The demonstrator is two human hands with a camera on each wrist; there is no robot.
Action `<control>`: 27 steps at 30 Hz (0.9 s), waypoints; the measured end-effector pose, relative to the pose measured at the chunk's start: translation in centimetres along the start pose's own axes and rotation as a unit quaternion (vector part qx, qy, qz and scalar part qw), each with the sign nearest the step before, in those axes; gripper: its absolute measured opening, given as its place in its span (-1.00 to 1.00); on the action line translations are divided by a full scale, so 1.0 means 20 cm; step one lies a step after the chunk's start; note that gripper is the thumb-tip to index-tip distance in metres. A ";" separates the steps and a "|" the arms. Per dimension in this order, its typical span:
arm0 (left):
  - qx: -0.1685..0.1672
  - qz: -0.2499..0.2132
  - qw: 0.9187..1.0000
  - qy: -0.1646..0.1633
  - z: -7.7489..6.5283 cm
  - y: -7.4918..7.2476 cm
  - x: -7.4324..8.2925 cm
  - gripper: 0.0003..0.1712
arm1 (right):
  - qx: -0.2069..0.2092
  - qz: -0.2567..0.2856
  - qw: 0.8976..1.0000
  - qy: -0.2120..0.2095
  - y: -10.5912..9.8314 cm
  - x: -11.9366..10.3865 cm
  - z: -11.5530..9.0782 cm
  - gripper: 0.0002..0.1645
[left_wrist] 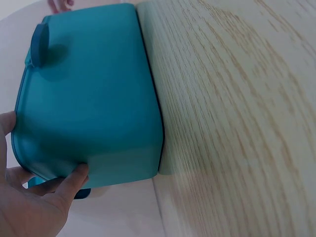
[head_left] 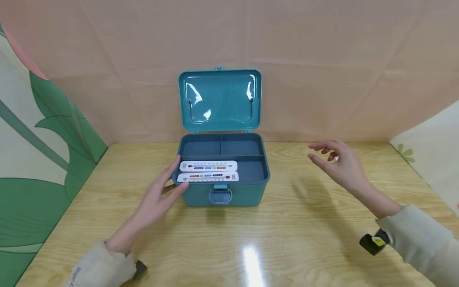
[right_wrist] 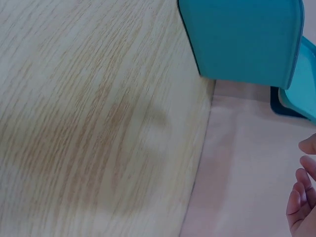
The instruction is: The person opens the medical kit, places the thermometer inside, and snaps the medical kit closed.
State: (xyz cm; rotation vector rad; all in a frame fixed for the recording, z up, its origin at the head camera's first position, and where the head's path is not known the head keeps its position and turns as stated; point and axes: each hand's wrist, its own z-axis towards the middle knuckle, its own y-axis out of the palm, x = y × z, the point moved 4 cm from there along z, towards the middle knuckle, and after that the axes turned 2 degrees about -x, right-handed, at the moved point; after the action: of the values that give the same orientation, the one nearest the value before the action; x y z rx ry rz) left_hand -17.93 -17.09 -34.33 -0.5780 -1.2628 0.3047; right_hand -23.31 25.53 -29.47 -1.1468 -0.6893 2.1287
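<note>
Left hand point(head_left: 157, 199) touching teal box point(head_left: 222, 195) left side.

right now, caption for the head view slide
Left hand touches open teal box holding two thermometers; right hand hovers.

- On my left wrist view, the left hand point(left_wrist: 29, 197) is cut off by the bottom-left edge; only 2 fingertips reach the teal box point(left_wrist: 89, 98).
- The right hand point(right_wrist: 302, 197) is cropped at the right edge.
- Markings on the 2 thermometers point(head_left: 208, 171) are too small to read.
</note>
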 end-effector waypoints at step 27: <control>0.004 0.001 1.000 0.006 0.00 0.00 0.00 -0.21 | 0.002 -0.034 0.997 0.068 -0.06 0.23 -0.08 -0.72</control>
State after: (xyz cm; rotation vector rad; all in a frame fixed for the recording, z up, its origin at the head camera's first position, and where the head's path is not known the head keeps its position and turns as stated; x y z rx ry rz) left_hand -17.96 -17.06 -34.23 -0.5737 -1.2493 0.3062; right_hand -23.61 29.95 -32.00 -1.2352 -0.6521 1.9749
